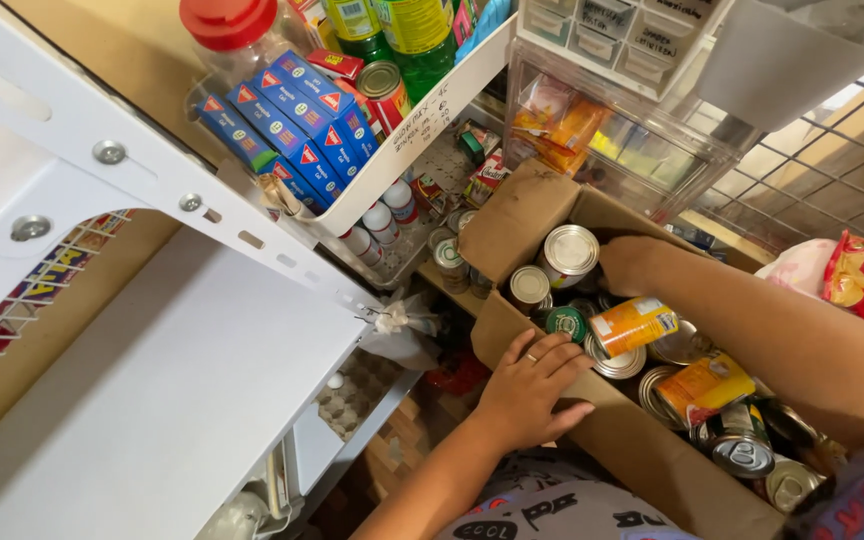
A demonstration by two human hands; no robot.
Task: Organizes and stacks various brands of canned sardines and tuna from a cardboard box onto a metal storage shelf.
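the white shelf unit (152,380) fills the left of the view, its lower shelf bare and its upper tray (422,125) packed with blue boxes (282,125), bottles and a red-lidded jar (227,30). below and to the right sits an open cardboard box (642,450) full of tins, some upright, some on their sides.

the step in hand looks like picking tins out of the box. the right hand (637,262) reaches deep in, near the far wall, just beside an upright silver-topped tin (569,252); its fingers are hidden, so i cannot tell whether it grips anything. the left hand (532,385) rests spread and flat on the near flap, holding nothing, touching a small green-topped tin (565,322) beside an orange-labelled tin (634,324) lying on its side.

the next move likely calls for a firm grip on one tin and a clean lift past its neighbours.
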